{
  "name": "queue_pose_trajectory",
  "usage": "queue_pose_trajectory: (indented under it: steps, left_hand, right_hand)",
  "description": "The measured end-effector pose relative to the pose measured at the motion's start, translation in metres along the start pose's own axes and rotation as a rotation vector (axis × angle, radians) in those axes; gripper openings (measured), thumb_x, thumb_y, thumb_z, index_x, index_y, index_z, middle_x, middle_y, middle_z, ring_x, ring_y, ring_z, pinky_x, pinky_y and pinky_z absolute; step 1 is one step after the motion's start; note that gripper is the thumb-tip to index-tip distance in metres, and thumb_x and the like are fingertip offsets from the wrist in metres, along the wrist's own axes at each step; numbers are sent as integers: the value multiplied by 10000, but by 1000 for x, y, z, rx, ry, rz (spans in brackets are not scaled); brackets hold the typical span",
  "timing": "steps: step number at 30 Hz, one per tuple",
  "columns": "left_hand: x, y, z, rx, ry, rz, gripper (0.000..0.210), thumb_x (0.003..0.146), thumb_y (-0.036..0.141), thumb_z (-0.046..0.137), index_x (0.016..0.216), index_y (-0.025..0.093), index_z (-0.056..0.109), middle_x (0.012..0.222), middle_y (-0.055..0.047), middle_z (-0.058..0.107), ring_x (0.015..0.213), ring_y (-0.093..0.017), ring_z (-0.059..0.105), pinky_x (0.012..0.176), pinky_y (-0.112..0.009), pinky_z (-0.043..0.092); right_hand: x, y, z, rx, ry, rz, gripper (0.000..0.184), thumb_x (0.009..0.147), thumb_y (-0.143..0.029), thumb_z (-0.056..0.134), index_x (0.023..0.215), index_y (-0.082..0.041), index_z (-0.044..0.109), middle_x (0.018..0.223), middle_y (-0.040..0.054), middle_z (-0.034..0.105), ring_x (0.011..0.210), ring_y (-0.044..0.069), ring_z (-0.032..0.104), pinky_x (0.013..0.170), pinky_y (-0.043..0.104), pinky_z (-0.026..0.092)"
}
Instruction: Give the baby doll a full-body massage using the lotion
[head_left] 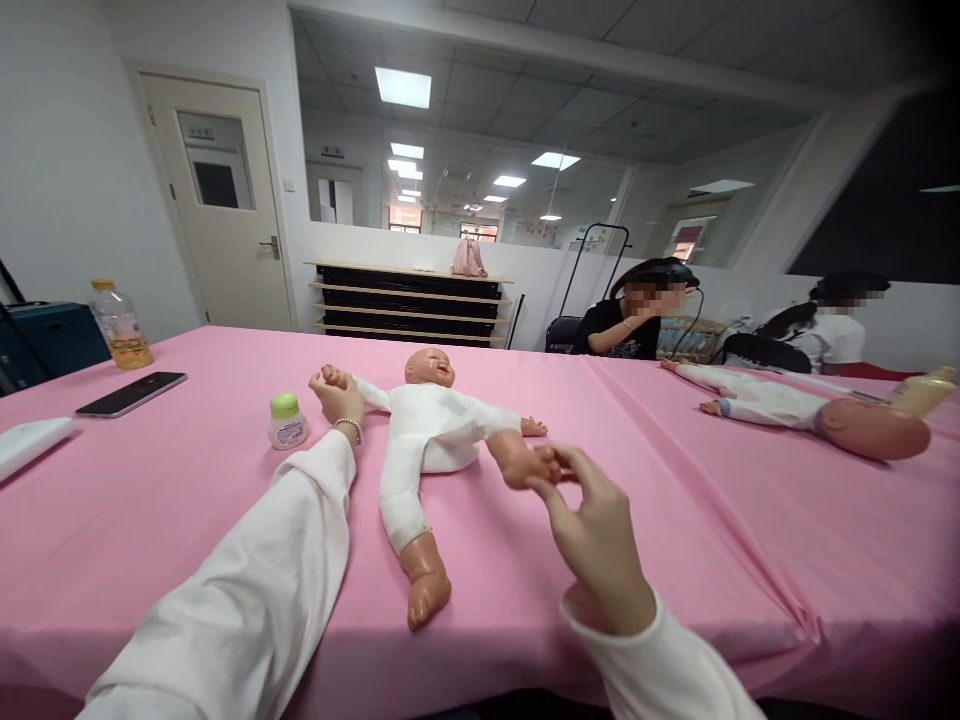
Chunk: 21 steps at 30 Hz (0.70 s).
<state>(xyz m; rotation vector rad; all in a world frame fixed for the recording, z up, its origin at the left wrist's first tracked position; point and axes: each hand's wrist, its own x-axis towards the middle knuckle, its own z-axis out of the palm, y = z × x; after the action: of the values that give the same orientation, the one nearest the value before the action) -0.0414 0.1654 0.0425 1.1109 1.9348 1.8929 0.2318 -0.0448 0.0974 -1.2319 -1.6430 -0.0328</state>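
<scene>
A baby doll (431, 425) with a white cloth body lies on its back on the pink-covered table (495, 560), head at the far side. My left hand (337, 397) is closed around the doll's hand on the left of the picture. With thumb and fingers, my right hand (592, 515) grips the doll's foot on the right, and that leg is bent out sideways. The other leg points toward me, its bare foot near the table's front edge. Just left of my left wrist stands a small white jar (287, 422) with a green lid.
On the left are a phone (133, 394), a bottle (120, 325) with an orange cap and a white object (34, 445). A second doll (810, 412) lies at right beside a tan bottle (922, 390). Two people (622, 325) sit beyond the table.
</scene>
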Motion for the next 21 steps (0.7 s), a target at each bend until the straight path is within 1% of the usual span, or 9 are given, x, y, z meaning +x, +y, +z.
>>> queue_pose_trajectory:
  steps: [3,6,8,11,13,14,15,17,21]
  left_hand:
    - [13,23,14,43,-10,117,424,795,250,583,1172,225,390,1117,-61,570,932,-178,594,794,-316,463]
    - [20,45,30,132,-189,441,362,757,199,601,1098,234,484,1037,-37,623,857,-158,614,740,-265,462]
    - [19,52,40,218,-362,693,319,772,210,579,1086,234,530,1009,-34,641,847,-163,614,728,-256,452]
    - [11,49,49,380,-705,1112,242,821,271,539,1055,247,596,1030,-35,646,878,-176,610,736,-264,433]
    - [6,42,51,453,-832,1303,236,850,299,510,1062,265,609,1053,-34,641,934,-182,597,761,-276,419]
    - [5,39,51,472,-838,1340,243,859,307,500,1076,277,604,1059,-31,638,955,-183,590,775,-286,413]
    - [5,36,51,485,-805,1332,247,861,315,499,1086,287,598,1049,-29,640,961,-185,587,787,-299,408]
    - [8,32,49,486,-687,1208,259,853,318,510,1100,287,585,1009,-33,648,946,-192,589,805,-322,403]
    - [23,23,41,268,-373,717,369,823,246,532,1190,230,491,1101,-68,603,955,-187,583,825,-305,430]
  right_hand:
    - [57,-14,15,-29,-105,-104,152,746,-126,527,882,-179,571,851,34,639,745,165,580,685,286,455]
    - [87,-25,51,-103,-256,-249,183,731,-78,521,874,-174,582,875,37,637,779,163,571,696,279,441]
    - [87,-27,81,-189,-409,-394,164,738,-62,510,829,-170,593,843,40,628,759,161,560,659,272,426]
    - [68,-24,122,-384,-628,-642,182,749,-19,472,797,-133,607,785,74,614,713,175,544,613,287,407]
    - [55,-20,138,-457,-663,-742,192,766,-10,447,788,-111,609,797,104,615,735,199,546,606,301,409]
    - [52,-17,140,-446,-652,-760,191,771,-14,446,789,-110,610,813,109,618,743,204,548,607,305,414]
    - [51,-15,138,-399,-627,-749,187,775,-23,451,801,-117,610,824,104,622,744,201,551,613,303,422]
    - [55,-8,120,-226,-536,-649,183,777,-45,476,854,-145,608,836,72,630,736,179,559,639,292,444]
    - [57,13,50,73,-239,-309,158,816,-171,518,957,-192,586,874,42,647,782,169,597,715,300,486]
